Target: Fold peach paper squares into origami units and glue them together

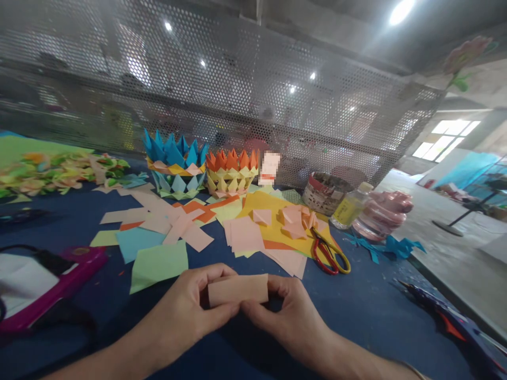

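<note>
Between both hands, just above the dark blue table, I hold a folded strip of pale peach paper (238, 290). My left hand (198, 301) pinches its left end, thumb along the lower edge. My right hand (287, 306) grips the right end in the same way, and the two thumb tips nearly meet below the middle. Beyond the hands lie a stack of pink paper squares (243, 235) and a green paper sheet (160, 264). Scissors (330, 253) with red and yellow handles rest on a yellow sheet (263, 203), beside several small folded pink pieces (295, 219).
Two folded-paper baskets, one blue-topped (176, 166) and one orange-topped (232, 174), stand at the back. At right are a round container (327, 192), a bottle (350, 206), blue scraps (400, 247) and a glue gun (447, 316). A magenta object (85, 261) lies left.
</note>
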Demonstrator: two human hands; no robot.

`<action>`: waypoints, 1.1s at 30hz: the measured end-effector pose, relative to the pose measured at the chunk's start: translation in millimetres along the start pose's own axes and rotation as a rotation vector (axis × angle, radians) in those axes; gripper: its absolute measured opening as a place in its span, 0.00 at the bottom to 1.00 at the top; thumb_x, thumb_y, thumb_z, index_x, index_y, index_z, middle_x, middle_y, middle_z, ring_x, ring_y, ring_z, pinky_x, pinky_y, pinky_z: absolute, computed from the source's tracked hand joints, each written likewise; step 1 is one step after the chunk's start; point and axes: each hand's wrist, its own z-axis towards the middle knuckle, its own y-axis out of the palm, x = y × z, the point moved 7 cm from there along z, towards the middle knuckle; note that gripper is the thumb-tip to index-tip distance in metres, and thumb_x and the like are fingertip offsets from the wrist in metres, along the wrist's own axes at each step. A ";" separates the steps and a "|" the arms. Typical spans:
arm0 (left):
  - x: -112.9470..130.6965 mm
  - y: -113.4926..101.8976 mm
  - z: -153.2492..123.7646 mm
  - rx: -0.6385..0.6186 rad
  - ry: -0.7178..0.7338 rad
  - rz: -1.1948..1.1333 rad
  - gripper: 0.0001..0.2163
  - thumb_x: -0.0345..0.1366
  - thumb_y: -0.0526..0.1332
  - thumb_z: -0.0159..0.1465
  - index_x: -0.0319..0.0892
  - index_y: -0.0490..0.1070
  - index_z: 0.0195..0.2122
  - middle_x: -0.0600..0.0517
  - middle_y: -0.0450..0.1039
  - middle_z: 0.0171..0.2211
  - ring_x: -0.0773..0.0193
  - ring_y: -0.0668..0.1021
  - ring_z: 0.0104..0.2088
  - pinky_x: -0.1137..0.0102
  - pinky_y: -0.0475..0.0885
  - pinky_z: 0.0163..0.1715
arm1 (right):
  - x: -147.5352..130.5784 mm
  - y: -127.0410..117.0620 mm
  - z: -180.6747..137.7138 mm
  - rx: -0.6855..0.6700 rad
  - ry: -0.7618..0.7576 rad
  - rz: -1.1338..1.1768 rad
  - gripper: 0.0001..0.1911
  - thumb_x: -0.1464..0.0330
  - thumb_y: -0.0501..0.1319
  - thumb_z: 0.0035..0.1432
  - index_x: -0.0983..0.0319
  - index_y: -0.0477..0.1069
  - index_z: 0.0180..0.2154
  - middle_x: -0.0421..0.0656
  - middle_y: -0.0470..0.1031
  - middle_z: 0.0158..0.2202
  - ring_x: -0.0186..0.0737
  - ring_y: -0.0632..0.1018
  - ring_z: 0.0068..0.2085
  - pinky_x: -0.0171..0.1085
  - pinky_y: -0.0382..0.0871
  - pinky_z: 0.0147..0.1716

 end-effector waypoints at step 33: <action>2.6 -21.6 7.9 0.075 -0.017 0.084 0.14 0.44 0.66 0.51 0.44 0.71 0.36 0.58 0.64 0.27 0.67 0.66 0.27 0.73 0.58 0.26 | -23.3 -25.3 11.5 -0.071 -0.097 -0.224 0.05 0.72 0.61 0.49 0.62 0.74 0.32 0.37 0.74 0.27 0.35 0.71 0.29 0.34 0.65 0.31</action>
